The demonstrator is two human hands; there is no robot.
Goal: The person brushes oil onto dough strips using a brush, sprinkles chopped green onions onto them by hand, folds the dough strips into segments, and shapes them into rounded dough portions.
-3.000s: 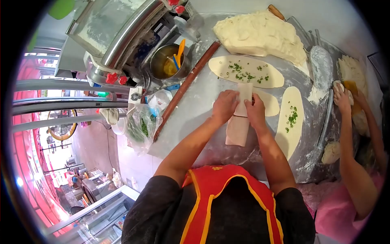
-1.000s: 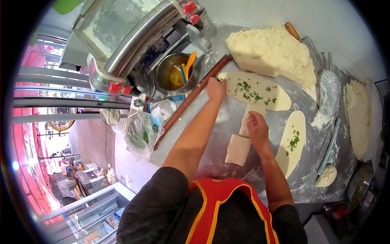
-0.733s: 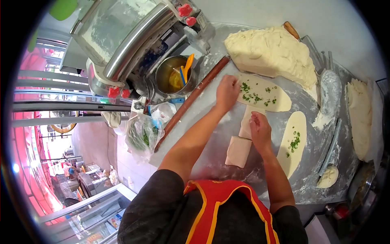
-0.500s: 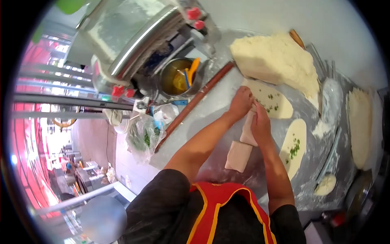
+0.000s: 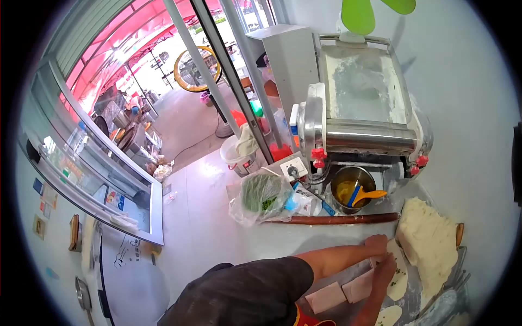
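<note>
At the lower right, my left hand [image 5: 376, 245] is closed at the near end of a flat dough oval [image 5: 398, 274] dotted with chopped greens. My right hand [image 5: 385, 267] is closed just beside it, against the same end of the dough. What the fingertips pinch is too small to make out. Two folded dough pieces lie near my forearms, one pale rectangle [image 5: 325, 298] and another [image 5: 359, 288] next to it. Part of a second flat oval [image 5: 389, 315] shows at the bottom edge. The large dough mass [image 5: 427, 242] sits to the right of my hands.
A brown rolling pin [image 5: 348, 219] lies beyond my hands. Behind it are a metal pot [image 5: 352, 187] with an orange-handled brush, a bag of greens [image 5: 262, 196] and a dough machine [image 5: 370, 133]. A glass window frame [image 5: 157, 214] stands left; a fan [image 5: 197, 69] is outside.
The view has swung left, shifting the worktop to the lower right. My left hand has come from the oval's far left end to beside my right hand. The co-worker is no longer visible.
</note>
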